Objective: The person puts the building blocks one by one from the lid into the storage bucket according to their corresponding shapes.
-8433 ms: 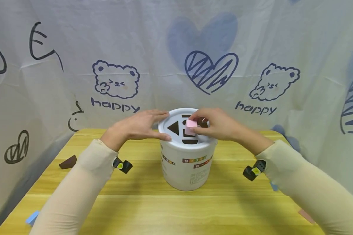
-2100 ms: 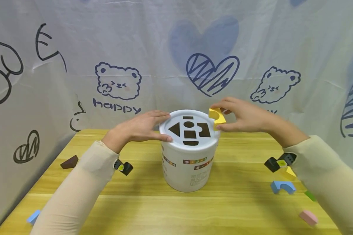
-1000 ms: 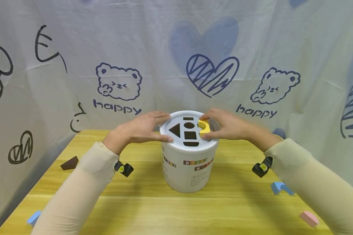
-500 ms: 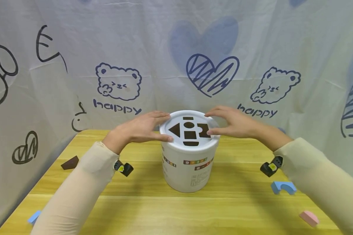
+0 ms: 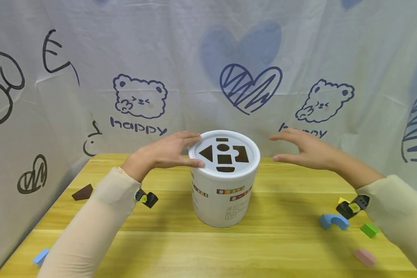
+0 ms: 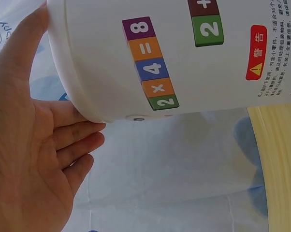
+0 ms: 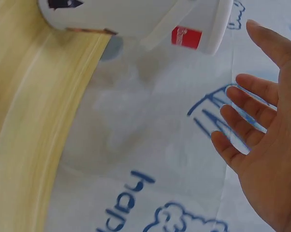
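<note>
A white bucket (image 5: 219, 204) stands upright mid-table, its lid (image 5: 244, 162) cut with several dark shaped holes. My left hand (image 5: 161, 150) rests at the lid's left rim, thumb on the near side and fingertips farther back. In the left wrist view those fingers (image 6: 80, 133) look extended and lie along the bucket's edge. My right hand (image 5: 309, 150) hovers right of the bucket, fingers spread and nothing held. The right wrist view shows its bare palm (image 7: 276, 159), apart from the bucket. No yellow notched block is visible on the lid; the bucket's inside is dark.
Right of the bucket lie a blue arch block (image 5: 334, 221), a green block (image 5: 370, 229), a pink block (image 5: 365, 257) and a partly hidden yellow one (image 5: 343, 200). At left are a dark brown block (image 5: 82, 192) and a blue block (image 5: 41, 256). A printed curtain (image 5: 201, 77) hangs behind.
A pink block, then a yellow notched block, was held at the lid by my right hand; the yellow one left sight at the notched hole. That hand has since withdrawn rightward; the left stayed.
</note>
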The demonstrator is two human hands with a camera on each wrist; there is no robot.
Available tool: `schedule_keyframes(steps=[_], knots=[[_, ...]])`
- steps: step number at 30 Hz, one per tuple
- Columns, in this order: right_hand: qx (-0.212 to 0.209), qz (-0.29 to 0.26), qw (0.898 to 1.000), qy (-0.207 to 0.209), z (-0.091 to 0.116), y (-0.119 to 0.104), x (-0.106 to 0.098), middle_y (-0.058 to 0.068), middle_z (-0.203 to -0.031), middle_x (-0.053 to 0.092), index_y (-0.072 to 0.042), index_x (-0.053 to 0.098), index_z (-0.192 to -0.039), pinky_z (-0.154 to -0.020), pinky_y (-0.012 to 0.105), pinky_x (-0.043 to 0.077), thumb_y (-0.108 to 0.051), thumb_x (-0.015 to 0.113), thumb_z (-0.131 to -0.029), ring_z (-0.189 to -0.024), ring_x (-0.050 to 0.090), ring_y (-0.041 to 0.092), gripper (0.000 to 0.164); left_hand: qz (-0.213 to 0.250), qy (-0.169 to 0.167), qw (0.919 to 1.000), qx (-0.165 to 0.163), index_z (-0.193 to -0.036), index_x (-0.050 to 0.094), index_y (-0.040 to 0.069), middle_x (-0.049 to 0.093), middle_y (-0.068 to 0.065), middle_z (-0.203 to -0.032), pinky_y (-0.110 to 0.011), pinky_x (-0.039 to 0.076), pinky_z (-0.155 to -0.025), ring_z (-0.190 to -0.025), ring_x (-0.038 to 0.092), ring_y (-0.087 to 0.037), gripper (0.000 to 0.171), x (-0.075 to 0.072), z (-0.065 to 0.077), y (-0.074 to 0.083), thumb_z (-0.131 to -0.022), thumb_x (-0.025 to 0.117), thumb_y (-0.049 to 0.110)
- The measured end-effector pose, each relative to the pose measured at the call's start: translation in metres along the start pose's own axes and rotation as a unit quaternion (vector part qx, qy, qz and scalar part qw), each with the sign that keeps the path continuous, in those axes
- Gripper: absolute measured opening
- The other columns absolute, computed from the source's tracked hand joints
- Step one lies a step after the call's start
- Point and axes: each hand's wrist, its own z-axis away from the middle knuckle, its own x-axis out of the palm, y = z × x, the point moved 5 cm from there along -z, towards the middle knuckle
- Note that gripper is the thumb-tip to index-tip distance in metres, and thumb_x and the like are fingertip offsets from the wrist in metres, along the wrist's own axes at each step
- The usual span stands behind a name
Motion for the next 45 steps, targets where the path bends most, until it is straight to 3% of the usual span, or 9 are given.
schedule_keyframes(steps=[11,22,35,45], knots=[[0.044,-0.02,0.999,0.013,0.047,0.048,0.007,0.018,-0.143,0.046,-0.007,0.054,-0.138,-0.102,0.066,0.035,-0.037,0.068,-0.092,-0.13,0.041,0.042,0.057,-0.003,0.0,1.0,0.002,-0.153,0.033,0.012,0.027,-0.004,-0.159,-0.054,0.018,-0.117,-0.146,0.021,-0.029,0.102,0.0,0.0,0.0,-0.08,0.05,0.081],[0.102,-0.009,0.995,0.022,0.096,0.099,0.022,0.02,-0.131,0.053,-0.004,0.053,-0.138,-0.087,0.065,0.045,-0.039,0.068,-0.093,-0.115,0.05,0.042,0.059,0.0,-0.002,1.0,-0.001,-0.153,0.032,0.012,0.028,-0.006,-0.159,-0.055,0.017,-0.117,-0.146,0.021,-0.03,0.103,-0.001,0.001,-0.001,-0.08,0.051,0.081],[0.154,-0.032,0.987,0.015,0.146,0.153,0.056,0.028,-0.128,0.053,0.006,0.05,-0.135,-0.088,0.065,0.044,-0.036,0.07,-0.091,-0.114,0.05,0.048,0.064,-0.003,0.007,1.0,0.0,-0.153,0.033,0.013,0.029,-0.004,-0.158,-0.052,0.02,-0.117,-0.145,0.023,-0.027,0.102,0.001,0.0,-0.001,-0.079,0.051,0.081],[0.172,-0.052,0.984,0.012,0.171,0.179,0.08,0.034,-0.128,0.053,0.011,0.05,-0.132,-0.087,0.066,0.044,-0.031,0.071,-0.091,-0.112,0.051,0.052,0.063,0.0,0.006,1.0,0.001,-0.153,0.033,0.013,0.029,-0.003,-0.158,-0.052,0.02,-0.117,-0.145,0.023,-0.027,0.102,0.001,0.0,-0.001,-0.079,0.051,0.081]])
